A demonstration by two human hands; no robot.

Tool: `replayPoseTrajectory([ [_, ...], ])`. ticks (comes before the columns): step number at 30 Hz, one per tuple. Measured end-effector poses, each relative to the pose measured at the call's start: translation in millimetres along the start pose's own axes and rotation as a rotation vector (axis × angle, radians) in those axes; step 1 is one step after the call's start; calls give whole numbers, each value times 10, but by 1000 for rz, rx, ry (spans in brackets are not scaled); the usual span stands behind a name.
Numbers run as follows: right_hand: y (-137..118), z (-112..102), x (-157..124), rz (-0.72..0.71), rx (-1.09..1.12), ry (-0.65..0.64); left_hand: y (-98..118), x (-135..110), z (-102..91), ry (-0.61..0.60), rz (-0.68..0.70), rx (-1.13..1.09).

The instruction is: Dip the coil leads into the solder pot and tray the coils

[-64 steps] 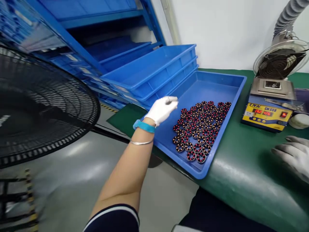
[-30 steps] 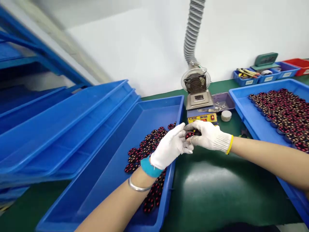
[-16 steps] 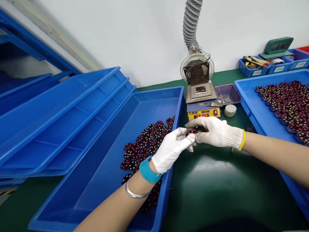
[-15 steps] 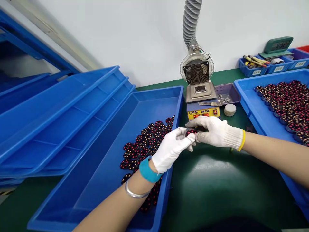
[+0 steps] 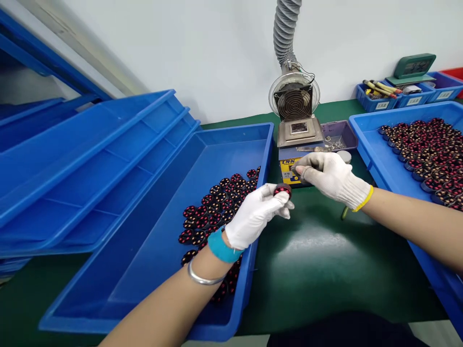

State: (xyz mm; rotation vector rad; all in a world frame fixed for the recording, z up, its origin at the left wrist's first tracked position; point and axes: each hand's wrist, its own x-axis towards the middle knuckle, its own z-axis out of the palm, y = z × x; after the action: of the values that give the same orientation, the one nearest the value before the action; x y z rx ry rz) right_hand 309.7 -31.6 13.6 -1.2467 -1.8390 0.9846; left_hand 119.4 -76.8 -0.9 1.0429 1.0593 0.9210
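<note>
My left hand (image 5: 258, 212), in a white glove, grips a round black part with red marks (image 5: 282, 190) between thumb and fingers, above the right rim of a blue tray (image 5: 152, 270). Similar round parts (image 5: 217, 202) with red or tan marks lie in that tray. My right hand (image 5: 329, 176), in a knitted glove with a yellow cuff, is up and to the right, apart from the held part. Its thumb and forefinger are pinched together in front of the solder pot (image 5: 301, 132); whatever they hold is too small to make out. The pot's yellow front is partly covered.
A grey duct hose (image 5: 287, 33) and a fan (image 5: 294, 103) rise behind the pot. A purple bin (image 5: 340, 132) and a round white container (image 5: 344, 156) stand beside it. Another blue tray (image 5: 365, 140) of parts is at right; stacked blue trays (image 5: 90, 168) lean at left.
My right hand has drawn away from the round part, moving up and right towards the pot's front. My left hand keeps the part, slightly higher, its marked face more exposed.
</note>
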Motion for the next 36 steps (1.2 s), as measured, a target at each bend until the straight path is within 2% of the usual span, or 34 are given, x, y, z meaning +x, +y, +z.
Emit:
replayPoseTrajectory([
  [3, 22, 70, -30, -19, -30, -134, -23, 14, -35, -8, 7, -162],
  [5, 0, 136, -81, -54, -73, -192, -32, 20, -23, 1, 7, -186],
  [9, -60, 213, -157, -16, -2, -182, -1, 2, 18, 92, 5, -104],
  [14, -44, 207, -150, -60, 12, -174, 111, -52, -29, 198, 87, 52],
  [17, -50, 217, -151, -58, 28, -163, 130, -60, -47, 196, 90, 75],
  [20, -89, 219, -166, 2, 21, -196, 97, -48, -28, 189, 68, -42],
  [26, -120, 135, -160, 35, 2, -242, 54, -15, -14, 279, 84, -117],
  [29, -97, 96, -120, 61, -41, -150, 63, 4, -33, 322, 109, -134],
  [32, -60, 111, -77, 140, -85, -63, 59, 11, -34, 313, 91, -114],
  [34, -29, 143, -58, 133, -11, -92, 41, 2, -21, 287, 94, -50],
  [36, -3, 175, -53, 54, 92, -177, 16, -16, -7, 275, 122, 57],
])
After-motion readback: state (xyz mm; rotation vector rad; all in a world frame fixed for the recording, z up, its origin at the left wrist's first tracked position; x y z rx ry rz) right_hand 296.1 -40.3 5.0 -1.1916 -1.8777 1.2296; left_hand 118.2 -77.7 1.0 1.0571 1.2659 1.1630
